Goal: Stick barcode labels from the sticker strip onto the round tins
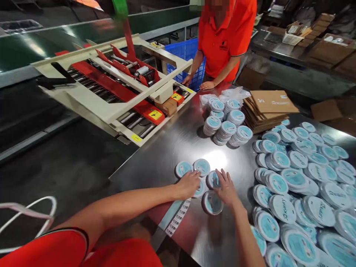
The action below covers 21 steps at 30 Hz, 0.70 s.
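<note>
Several round flat packs with pale blue labels (202, 167) lie in a small group on the shiny metal table (178, 144). My left hand (189, 184) rests on one pack in the group, its fingers bent over it. My right hand (226, 187) lies flat, fingers spread, across two packs, one (213, 203) just under its thumb. A big loose heap of the same packs (300, 178) spreads to the right of my right arm.
Neat stacks of packs (226, 129) stand farther back, beside a pile of flat cardboard (268, 107). A person in an orange shirt (226, 37) stands at the far edge, hands on the table. A roller machine (116, 81) sits left. A label strip (178, 218) hangs at the near edge.
</note>
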Available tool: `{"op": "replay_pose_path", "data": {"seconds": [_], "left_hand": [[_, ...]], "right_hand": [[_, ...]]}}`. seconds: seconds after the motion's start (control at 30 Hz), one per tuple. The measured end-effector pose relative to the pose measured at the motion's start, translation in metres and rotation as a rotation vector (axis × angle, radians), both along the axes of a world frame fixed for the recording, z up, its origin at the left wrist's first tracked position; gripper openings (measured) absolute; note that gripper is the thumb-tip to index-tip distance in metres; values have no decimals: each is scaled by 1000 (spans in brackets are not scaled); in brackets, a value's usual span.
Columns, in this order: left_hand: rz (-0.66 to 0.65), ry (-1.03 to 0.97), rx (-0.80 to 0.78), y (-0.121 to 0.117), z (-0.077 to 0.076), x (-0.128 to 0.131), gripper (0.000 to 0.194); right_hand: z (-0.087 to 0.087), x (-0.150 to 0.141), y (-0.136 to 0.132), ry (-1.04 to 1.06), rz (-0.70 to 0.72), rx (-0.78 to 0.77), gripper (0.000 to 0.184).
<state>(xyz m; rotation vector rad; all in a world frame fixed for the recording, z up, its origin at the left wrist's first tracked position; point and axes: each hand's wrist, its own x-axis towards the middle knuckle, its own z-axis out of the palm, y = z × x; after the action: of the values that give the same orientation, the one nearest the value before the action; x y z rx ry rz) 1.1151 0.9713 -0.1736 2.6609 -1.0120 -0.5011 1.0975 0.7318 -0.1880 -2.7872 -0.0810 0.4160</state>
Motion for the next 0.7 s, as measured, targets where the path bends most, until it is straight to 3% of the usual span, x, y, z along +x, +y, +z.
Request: {"op": "replay_pose_path", "data": {"seconds": [0.07, 0.13, 0.23, 0.33, 0.47, 0.57, 0.7], "left_hand": [[89, -11, -22, 14, 3, 6, 26], [186, 9, -10, 29, 2, 11, 24], [159, 79, -3, 41, -7, 6, 20], [97, 70, -37, 37, -16, -13, 21], [76, 68, -28, 28, -11, -36, 25], [15, 30, -75, 27, 2, -51, 28], [-195, 45, -211, 17, 12, -79, 30]], "right_hand": [[6, -26, -10, -166, -127, 33, 67], [11, -60, -27, -316, -331, -33, 63], [11, -107, -59, -385, -635, -228, 70], [7, -128, -82, -358, -729, -283, 64], [7, -135, -86, -392, -604, -150, 51], [10, -160, -64, -431, -314, 22, 47], [3, -206, -17, -227, 103, 118, 47]]}}
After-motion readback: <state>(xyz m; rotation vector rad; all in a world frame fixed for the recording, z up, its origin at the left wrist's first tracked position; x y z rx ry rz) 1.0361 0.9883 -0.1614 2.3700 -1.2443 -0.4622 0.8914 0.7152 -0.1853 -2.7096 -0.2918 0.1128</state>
